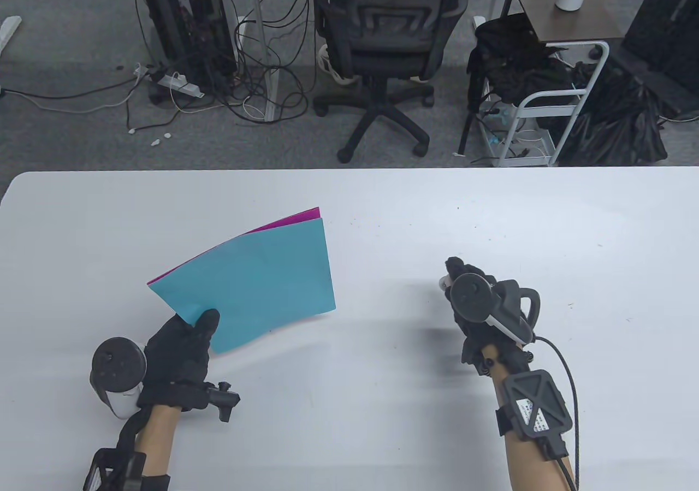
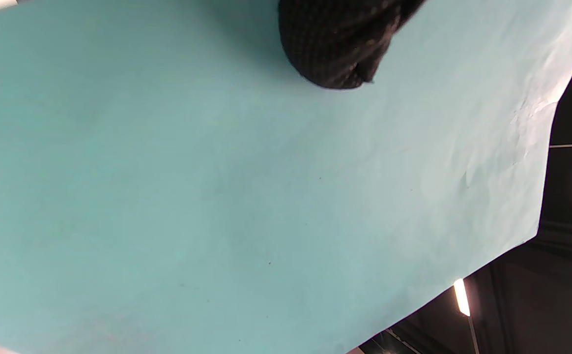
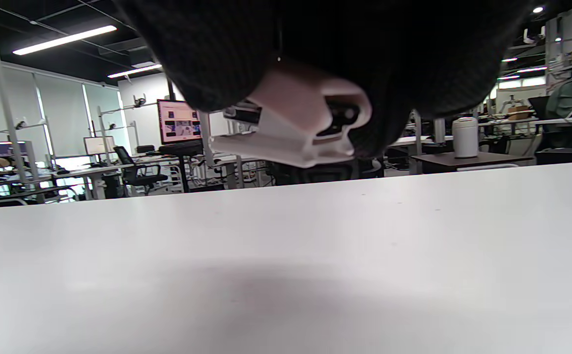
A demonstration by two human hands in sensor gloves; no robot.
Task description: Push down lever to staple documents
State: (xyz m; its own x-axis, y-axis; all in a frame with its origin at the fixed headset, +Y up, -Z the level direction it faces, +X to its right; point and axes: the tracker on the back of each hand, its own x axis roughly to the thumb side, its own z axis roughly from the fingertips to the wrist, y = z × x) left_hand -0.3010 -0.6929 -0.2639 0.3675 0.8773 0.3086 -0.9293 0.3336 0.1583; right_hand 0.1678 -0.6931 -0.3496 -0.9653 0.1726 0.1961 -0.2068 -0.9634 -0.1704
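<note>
My left hand [image 1: 183, 343] pinches the near corner of a teal sheet [image 1: 256, 283] with a magenta sheet [image 1: 306, 215] under it, and holds them tilted above the white table [image 1: 382, 207]. In the left wrist view the teal sheet [image 2: 217, 196] fills the frame, with a gloved fingertip [image 2: 337, 44] on it. My right hand [image 1: 475, 305] is closed around a small white stapler [image 3: 298, 130] and holds it off the table to the right of the papers. Only a white end of the stapler [image 1: 445, 282] shows in the table view.
Beyond the table's far edge stand an office chair [image 1: 385, 37], a computer tower with loose cables [image 1: 185, 21] and a white cart with dark bags [image 1: 546, 92].
</note>
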